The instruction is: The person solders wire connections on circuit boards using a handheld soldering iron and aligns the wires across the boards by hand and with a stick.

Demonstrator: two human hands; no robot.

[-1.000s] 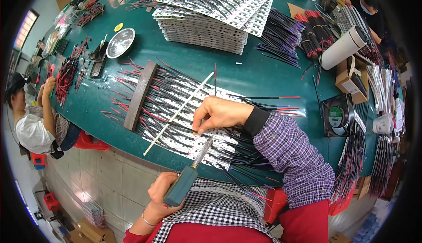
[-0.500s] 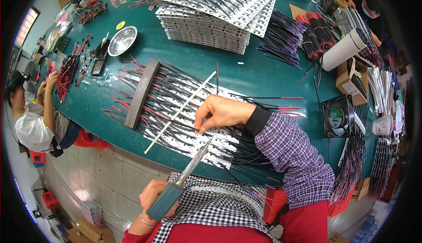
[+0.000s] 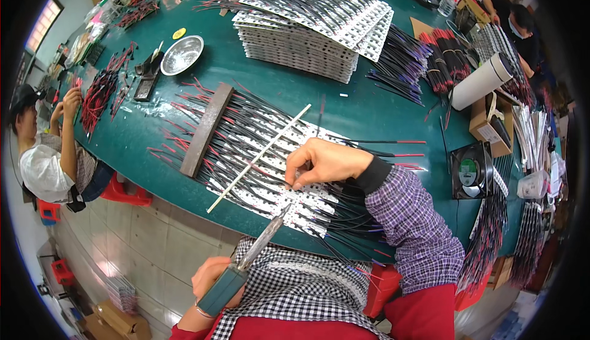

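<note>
My left hand (image 3: 212,277) is wrapped round the green handle of a soldering iron (image 3: 261,246). The iron slants up and away, its tip just over the near part of a white circuit board panel (image 3: 295,216). Closed in a pinch, my right hand (image 3: 329,162) is low over the same panel, above the iron's tip. A thin wire (image 3: 321,111), blurred, stands up behind that hand and seems held in it; its lower end is hidden by the fingers. Rows of black wires with red ends lie across the panel, under a thin pale stick (image 3: 258,158).
A dark bar (image 3: 208,130) presses on the wires at left. Behind are a tall stack of white panels (image 3: 295,51), a metal bowl (image 3: 182,56) and purple-tipped wire bundles (image 3: 402,63). A white tumbler (image 3: 482,82) and a fan (image 3: 472,169) stand at right. Co-workers sit at left and far right.
The whole view has shifted slightly. My right hand and the upright wire have moved a little right over the panel. The soldering iron's tip has drawn back a little toward me.
</note>
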